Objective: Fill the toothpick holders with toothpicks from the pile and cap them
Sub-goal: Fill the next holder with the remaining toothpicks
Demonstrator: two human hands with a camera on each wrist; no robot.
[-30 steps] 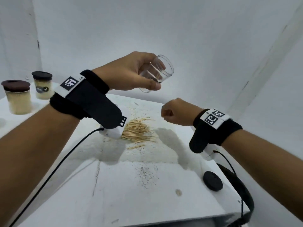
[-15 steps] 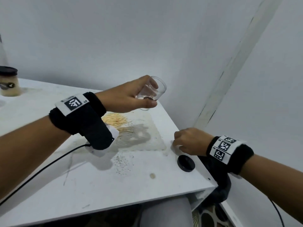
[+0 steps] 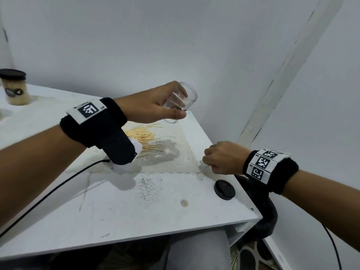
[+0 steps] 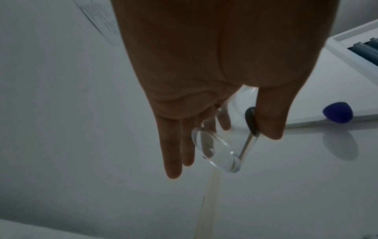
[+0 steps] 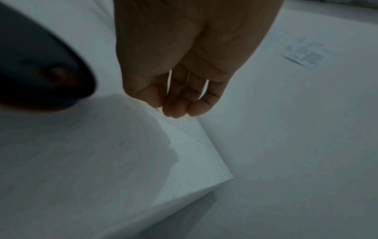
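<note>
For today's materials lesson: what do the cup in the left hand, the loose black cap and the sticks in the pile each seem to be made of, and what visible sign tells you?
Cup: clear, glossy, fingers showing through its wall; probably plastic, perhaps glass.
Black cap: opaque, dull black, smooth disc; likely moulded plastic.
Sticks: pale tan, matt, thin slivers; wood or bamboo.

Two toothpick holders show on and above the white desk [image 3: 120, 211]: one clear and uncapped [image 3: 180, 102], one filled and capped [image 3: 15, 88] at the far left edge. One loose black cap [image 3: 224, 190] lies near the right edge. One pile of toothpicks [image 3: 143, 134] (too many to count) sits mid-desk. Two hands, left [image 3: 153, 106] and right [image 3: 224, 157], each with one tagged wristband.
</note>
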